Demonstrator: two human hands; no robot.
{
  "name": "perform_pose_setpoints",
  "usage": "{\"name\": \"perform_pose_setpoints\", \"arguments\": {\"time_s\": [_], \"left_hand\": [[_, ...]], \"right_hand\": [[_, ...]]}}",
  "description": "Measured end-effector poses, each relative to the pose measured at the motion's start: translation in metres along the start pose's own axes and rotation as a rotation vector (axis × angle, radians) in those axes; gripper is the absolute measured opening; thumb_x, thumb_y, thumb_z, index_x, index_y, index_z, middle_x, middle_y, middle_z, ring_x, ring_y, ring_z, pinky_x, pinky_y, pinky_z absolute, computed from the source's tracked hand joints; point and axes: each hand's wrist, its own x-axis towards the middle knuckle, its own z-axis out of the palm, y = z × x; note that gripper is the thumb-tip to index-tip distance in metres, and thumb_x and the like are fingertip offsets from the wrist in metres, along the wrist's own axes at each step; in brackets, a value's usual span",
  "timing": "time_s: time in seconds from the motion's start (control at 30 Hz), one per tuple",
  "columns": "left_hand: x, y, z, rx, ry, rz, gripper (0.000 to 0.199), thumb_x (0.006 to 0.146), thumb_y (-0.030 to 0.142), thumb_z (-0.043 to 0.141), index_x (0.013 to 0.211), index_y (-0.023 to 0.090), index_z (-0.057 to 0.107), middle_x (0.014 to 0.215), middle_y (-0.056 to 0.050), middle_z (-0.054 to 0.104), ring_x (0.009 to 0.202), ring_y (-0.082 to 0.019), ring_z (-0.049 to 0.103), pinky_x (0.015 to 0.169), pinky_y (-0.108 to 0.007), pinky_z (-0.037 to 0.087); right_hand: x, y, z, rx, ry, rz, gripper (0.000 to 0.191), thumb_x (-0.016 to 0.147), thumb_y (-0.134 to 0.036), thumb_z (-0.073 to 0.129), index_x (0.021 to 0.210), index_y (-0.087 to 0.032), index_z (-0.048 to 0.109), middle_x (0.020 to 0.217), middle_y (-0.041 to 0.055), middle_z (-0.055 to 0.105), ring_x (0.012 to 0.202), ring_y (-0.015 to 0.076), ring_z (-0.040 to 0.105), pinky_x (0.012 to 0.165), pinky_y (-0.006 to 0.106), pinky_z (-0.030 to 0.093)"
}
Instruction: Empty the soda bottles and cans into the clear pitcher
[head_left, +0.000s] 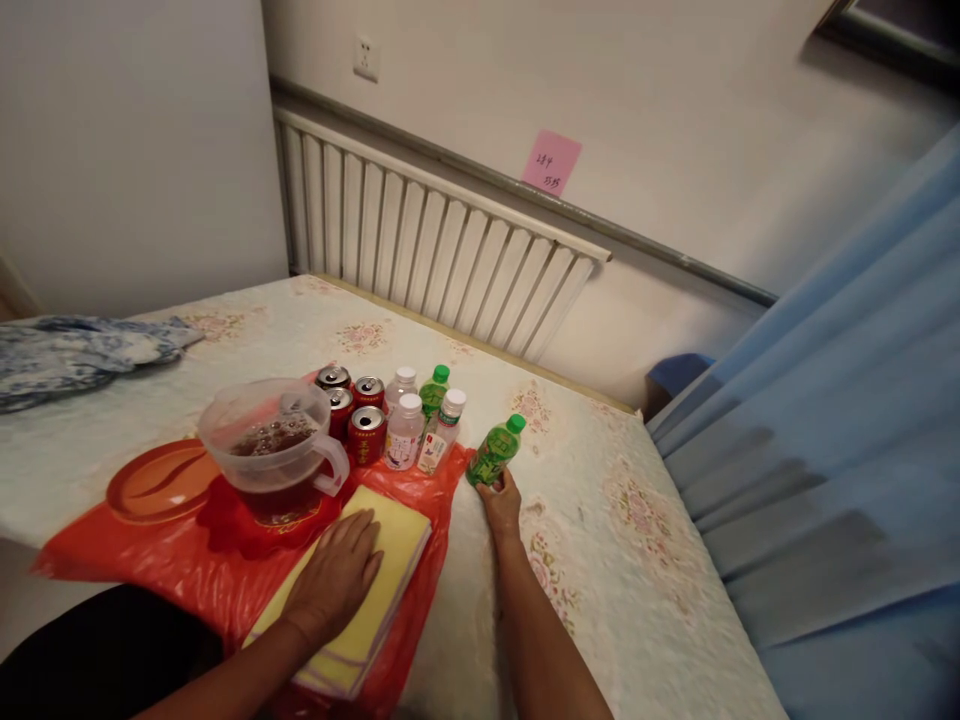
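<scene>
My left hand point(341, 575) lies flat, fingers stretched out, on a folded yellow cloth point(401, 530). Near the bed's middle, my right hand point(501, 505) grips the lower part of a green plastic bottle point(495, 452) with a green cap; it leans slightly to the right. Left of that bottle stand several drinks: red cans point(367, 437), clear white-capped bottles point(405, 432) and another green-capped bottle point(435, 392). A clear plastic pitcher point(341, 465) with dark, bubbly liquid stands beyond my left hand, on something red.
Under the drinks and cloth is a red plastic bag point(142, 545) on a flowered bedcover point(600, 560). An orange-red round lid point(161, 480) lies left of the pitcher. A blue-patterned fabric point(82, 355) is at far left, a radiator point(435, 240) behind, a blue curtain point(840, 400) at right.
</scene>
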Motion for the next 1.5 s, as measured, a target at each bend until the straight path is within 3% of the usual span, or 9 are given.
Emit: {"name": "perform_pose_setpoints", "arguments": {"time_s": [0.47, 0.67, 0.83, 1.23, 1.5], "left_hand": [[-0.003, 0.000, 0.003, 0.021, 0.001, -0.010, 0.034, 0.098, 0.033, 0.048, 0.123, 0.017, 0.065, 0.137, -0.015, 0.064, 0.128, -0.032, 0.057, 0.109, -0.050, 0.046], [-0.001, 0.001, 0.000, 0.046, -0.007, 0.010, 0.036, 0.098, 0.033, 0.047, 0.123, 0.015, 0.066, 0.136, -0.015, 0.065, 0.127, -0.032, 0.058, 0.108, -0.050, 0.046], [-0.001, 0.002, 0.003, 0.020, 0.000, -0.014, 0.038, 0.098, 0.033, 0.047, 0.124, 0.013, 0.065, 0.136, -0.017, 0.064, 0.128, -0.033, 0.057, 0.110, -0.051, 0.044], [0.001, 0.005, 0.001, -0.060, 0.036, -0.021, 0.032, 0.095, 0.027, 0.049, 0.119, 0.014, 0.066, 0.133, -0.019, 0.065, 0.125, -0.033, 0.059, 0.108, -0.052, 0.044], [0.000, 0.007, 0.001, -0.086, 0.061, -0.023, 0.031, 0.097, 0.029, 0.049, 0.117, 0.014, 0.067, 0.133, -0.019, 0.065, 0.125, -0.033, 0.058, 0.108, -0.052, 0.044]], "right_hand": [[0.005, 0.023, 0.004, 0.000, -0.016, -0.014, 0.067, 0.059, -0.035, 0.073, 0.123, -0.016, 0.067, 0.111, 0.0087, 0.076, 0.091, 0.0248, 0.070, 0.087, 0.036, 0.055], [0.007, 0.028, 0.005, 0.049, 0.020, -0.017, 0.072, 0.055, -0.033, 0.076, 0.124, -0.018, 0.065, 0.115, 0.0098, 0.076, 0.099, 0.0265, 0.071, 0.088, 0.035, 0.056], [0.000, 0.035, 0.001, 0.077, 0.076, 0.019, 0.075, 0.056, -0.035, 0.075, 0.126, -0.013, 0.063, 0.120, 0.0163, 0.073, 0.105, 0.0286, 0.071, 0.086, 0.036, 0.058], [-0.067, 0.028, -0.015, 0.039, 0.129, -0.002, 0.042, 0.068, -0.036, 0.062, 0.102, -0.014, 0.071, 0.097, 0.0136, 0.079, 0.088, 0.0251, 0.075, 0.083, 0.035, 0.058], [-0.126, 0.019, -0.002, -0.096, 0.116, -0.094, 0.029, 0.077, -0.038, 0.056, 0.089, -0.018, 0.073, 0.087, 0.0103, 0.078, 0.081, 0.0250, 0.072, 0.077, 0.034, 0.055]]}}
